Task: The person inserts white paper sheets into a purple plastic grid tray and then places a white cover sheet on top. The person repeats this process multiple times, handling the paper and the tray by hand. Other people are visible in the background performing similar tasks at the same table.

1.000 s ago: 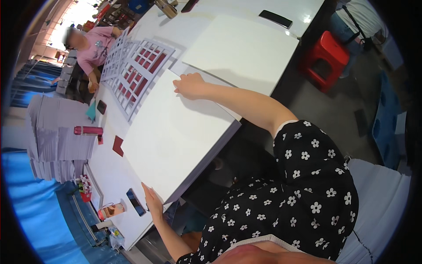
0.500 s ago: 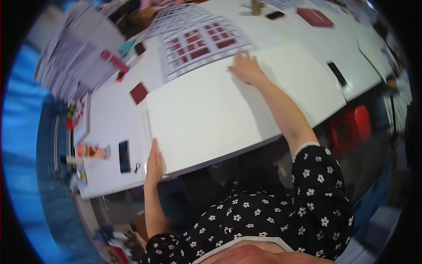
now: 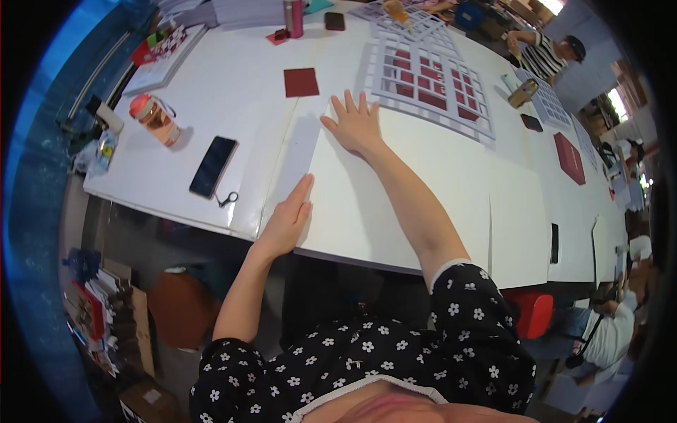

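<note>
Large white sheet [image 3: 395, 197]: flat on white table [image 3: 226, 92], centre of view; left hand [image 3: 288, 220] at 7 o'clock edge, fingers straight, flat against it, gripping nothing; right hand [image 3: 356, 123] at 12 o'clock corner, fingers spread, pressing down; black phone [image 3: 213, 166] at 9 o'clock; dark red card [image 3: 301, 82] at 11 o'clock.

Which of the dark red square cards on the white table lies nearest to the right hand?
The small dark red square card just left of the right hand; the larger dark red card lies far off to the right.
</note>
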A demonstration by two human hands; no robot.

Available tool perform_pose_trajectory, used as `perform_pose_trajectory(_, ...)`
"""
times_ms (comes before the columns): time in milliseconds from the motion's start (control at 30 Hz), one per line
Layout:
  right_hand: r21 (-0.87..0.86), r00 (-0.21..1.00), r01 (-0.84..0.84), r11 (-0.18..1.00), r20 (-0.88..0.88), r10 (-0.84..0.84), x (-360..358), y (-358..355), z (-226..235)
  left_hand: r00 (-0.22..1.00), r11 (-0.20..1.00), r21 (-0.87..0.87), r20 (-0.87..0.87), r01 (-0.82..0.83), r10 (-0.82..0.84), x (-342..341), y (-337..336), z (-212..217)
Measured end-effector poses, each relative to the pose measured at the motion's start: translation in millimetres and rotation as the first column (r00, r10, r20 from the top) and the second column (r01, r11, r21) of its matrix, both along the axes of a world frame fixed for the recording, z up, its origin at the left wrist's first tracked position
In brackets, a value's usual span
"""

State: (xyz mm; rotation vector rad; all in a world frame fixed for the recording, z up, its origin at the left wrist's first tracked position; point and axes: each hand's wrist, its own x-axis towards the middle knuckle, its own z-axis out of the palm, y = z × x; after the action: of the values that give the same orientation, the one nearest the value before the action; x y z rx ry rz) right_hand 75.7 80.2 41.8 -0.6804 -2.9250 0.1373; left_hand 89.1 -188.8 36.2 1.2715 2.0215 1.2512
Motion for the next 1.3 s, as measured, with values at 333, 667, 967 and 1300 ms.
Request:
perform_pose_trajectory(333,-0.109,0.932,-0.356,0.928,-0.106,0.345,92.0,-90.9,6.8,0.933,0.991,0.060,0.348,-0.118,0.091,3.5,3.4,-29.8)
perform_pose_trajectory(667,-0.034,0.998,0.065,0.997,-0.006,-0.065,281.9,0.7,20.9,0.858,0.980,0.152,0.513,-0.126,0.031,2.9,1.7,-26.2)
perform_pose_trajectory(967,0.008,0.994,0.034,0.999,0.107,-0.034,365.3,-63.7,17.2,0.670,0.964,0.191,0.742,-0.187,-0.017,1.3,5.6,-52.2)
perform_pose_trajectory(1300,-0.076,0.962,0.035,0.996,-0.266,-0.054,236.5,180.2,73.0,0.743,0.881,0.219,0.641,-0.420,0.195,-1.4,2.4,-80.2)
